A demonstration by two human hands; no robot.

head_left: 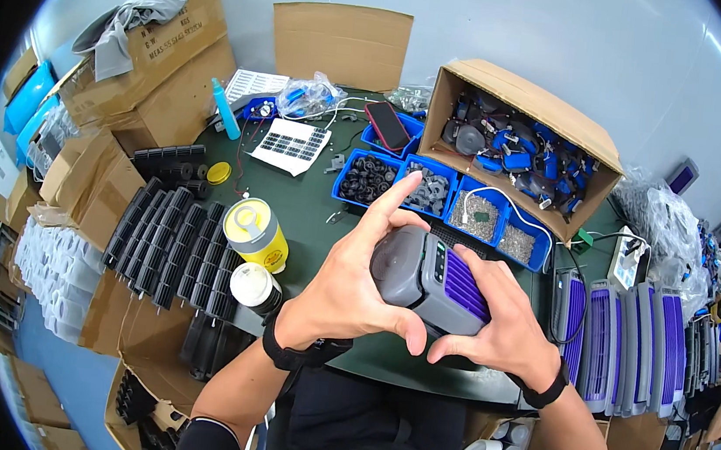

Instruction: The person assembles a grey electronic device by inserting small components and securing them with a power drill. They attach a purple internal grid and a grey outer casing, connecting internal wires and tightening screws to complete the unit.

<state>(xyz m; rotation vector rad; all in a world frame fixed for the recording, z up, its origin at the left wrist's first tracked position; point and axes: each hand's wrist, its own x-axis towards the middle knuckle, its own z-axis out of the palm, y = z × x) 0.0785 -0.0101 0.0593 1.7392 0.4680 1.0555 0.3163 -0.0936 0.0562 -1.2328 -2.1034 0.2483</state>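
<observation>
Headcam view: small gray-and-purple unit [434, 277] is up between the left hand [341, 284] and right hand [513, 324], over the front part of the dark green counter [311, 193]. Right hand's grip is clamped on it, fingers over the purple slats [462, 287], thumb down by the lower edge. Left hand's grip is clamped on the smoky clear end [395, 268], index finger sticking up off it; whatever its fingertips do behind there is hidden. Just past the unit there's a bunch of blue bins [522, 261], one full of black wheel-looking bits, with a red-edged phone [386, 128] at the back one. Behind those, an open cardboard box [523, 101] is loaded with blue and gray parts. Over left: a yellow and gray canister [268, 249], a white-lidded cup [254, 284] right beside it, then rows of black rollers [179, 241]. Far right, similar purple-slatted housings [629, 345] stand packed together.
</observation>
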